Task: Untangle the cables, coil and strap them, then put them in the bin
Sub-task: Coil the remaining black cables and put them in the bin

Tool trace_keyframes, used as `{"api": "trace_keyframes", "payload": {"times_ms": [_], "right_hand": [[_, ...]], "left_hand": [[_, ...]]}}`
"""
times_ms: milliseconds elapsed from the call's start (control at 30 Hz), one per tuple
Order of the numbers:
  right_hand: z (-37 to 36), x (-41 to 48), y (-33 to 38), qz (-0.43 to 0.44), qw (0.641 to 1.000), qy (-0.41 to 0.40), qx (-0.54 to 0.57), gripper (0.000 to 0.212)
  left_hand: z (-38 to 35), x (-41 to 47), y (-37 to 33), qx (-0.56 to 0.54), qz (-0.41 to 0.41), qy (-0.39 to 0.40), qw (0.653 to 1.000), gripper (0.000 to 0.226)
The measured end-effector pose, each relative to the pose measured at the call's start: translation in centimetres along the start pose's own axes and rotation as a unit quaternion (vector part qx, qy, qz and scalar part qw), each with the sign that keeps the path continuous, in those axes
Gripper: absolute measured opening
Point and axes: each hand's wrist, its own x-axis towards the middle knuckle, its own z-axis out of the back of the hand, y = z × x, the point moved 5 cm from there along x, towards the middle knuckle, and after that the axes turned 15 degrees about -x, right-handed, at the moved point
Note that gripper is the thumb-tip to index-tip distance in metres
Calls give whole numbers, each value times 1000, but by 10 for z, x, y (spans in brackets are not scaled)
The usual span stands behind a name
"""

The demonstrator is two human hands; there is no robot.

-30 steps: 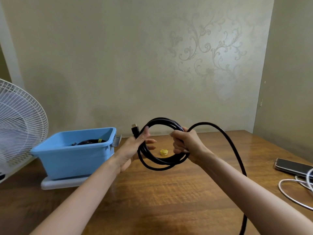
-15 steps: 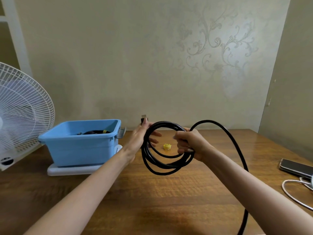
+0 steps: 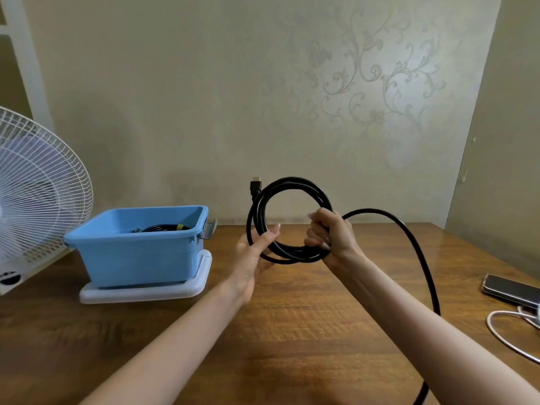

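Black cable [image 3: 292, 182] is wound in several loops and held up above the desk [image 3: 292, 331], between the two hands. The right hand [image 3: 330, 232] is curled tight round the lower right part of the coil, and its fingers cover the point where the loops cross. The left hand [image 3: 254, 258] meets the coil's left side with one straight digit laid across the front. Its other fingers are behind the loops, so I cannot tell whether it grips or only steadies. A plug [image 3: 255, 185] sticks up at the coil's top left. The loose end arcs out to the right of the right hand, drops past the forearm and is cut off at the bottom edge.

Left of the left hand stands a blue bin [image 3: 140, 258] on a white tray [image 3: 146, 292]. Its rim hides most of a second black cable [image 3: 159, 228] with a yellow band [image 3: 180, 227]. A white fan [image 3: 38, 194] further left, and a phone [image 3: 511, 290] and white cord [image 3: 502, 337] far right of the right hand, are cropped by the frame.
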Motion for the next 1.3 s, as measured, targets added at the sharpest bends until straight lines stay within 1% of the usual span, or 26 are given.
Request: {"api": "trace_keyframes", "payload": {"times_ms": [67, 133, 167, 233, 300, 333, 400, 433, 500, 533, 567, 633, 667, 700, 767, 800, 833, 900, 967, 1000, 1067, 1133, 1167, 1233, 1267, 1300], "right_hand": [[-5, -2, -4, 6, 1000, -2, 16, 33], [-11, -5, -10, -9, 1000, 10, 17, 35], [-13, -6, -13, -22, 999, 26, 14, 37], [-17, -10, -19, -46, 996, 72, -8, 43], [-17, -13, -21, -60, 993, 95, -24, 41], [-15, -15, -22, -67, 993, 100, -18, 33], [-14, -18, -23, -71, 990, 119, 9, 9], [-14, -19, -24, -72, 987, 141, 26, 8], [-11, -20, -27, -74, 975, 203, 50, 33], [-12, -22, -28, -72, 967, 235, 59, 43], [-13, -24, -28, -66, 959, 267, 65, 47], [-14, -25, -28, -60, 949, 302, 65, 44], [-14, -26, -29, -64, 948, 307, 57, 44], [-14, -26, -30, -70, 947, 312, 38, 49], [-13, -28, -35, -89, 942, 321, -44, 70], [-13, -30, -36, -97, 936, 326, -92, 82], [-14, -32, -38, -103, 931, 329, -124, 89], [-14, -32, -41, -107, 935, 310, -137, 95], [-12, -29, -41, -80, 953, 255, -146, 97], [-11, -28, -39, -49, 958, 223, -172, 96], [-12, -27, -32, 18, 956, 171, -239, 94], [-12, -28, -27, 59, 946, 151, -281, 89], [-13, -29, -27, 67, 934, 167, -309, 85], [-18, -33, -29, 61, 902, 231, -358, 68], [-20, -34, -29, 54, 897, 247, -364, 58], [-20, -34, -27, 51, 901, 244, -355, 45]], "left_hand": [[-5, 0, 4, -78, -1, -27, 997, 35], [-9, 4, 0, -146, -13, -53, 988, 9], [-9, 7, -5, -152, -28, -65, 986, 18], [-7, 13, -13, -105, -43, -89, 990, 38], [-2, 19, -21, -37, -33, -93, 994, 40], [0, 21, -25, -4, -21, -89, 996, 39], [6, 28, -35, 68, -13, -77, 995, 37], [9, 31, -40, 107, -13, -67, 992, 36], [11, 36, -51, 184, -15, -34, 982, 34], [12, 38, -55, 224, -15, -15, 974, 32], [13, 39, -59, 261, -15, 2, 965, 30], [14, 40, -64, 336, -16, 29, 941, 26], [14, 40, -66, 381, -19, 41, 924, 25], [13, 40, -67, 428, -27, 54, 902, 24], [8, 40, -70, 511, -45, 93, 854, 21], [4, 39, -72, 544, -55, 119, 829, 23], [-1, 38, -74, 573, -66, 146, 804, 28], [-12, 37, -78, 620, -80, 189, 757, 33], [-20, 39, -82, 651, -84, 212, 724, 28], [-23, 40, -83, 666, -80, 220, 708, 23], [-25, 43, -84, 704, -55, 229, 670, 18], [-26, 43, -82, 733, -35, 235, 638, 18], [-28, 42, -82, 746, -34, 239, 620, 16], [-36, 39, -82, 769, -48, 246, 588, 9], [-41, 38, -83, 771, -59, 249, 584, 8], [-47, 36, -84, 764, -72, 249, 591, 8]]}}
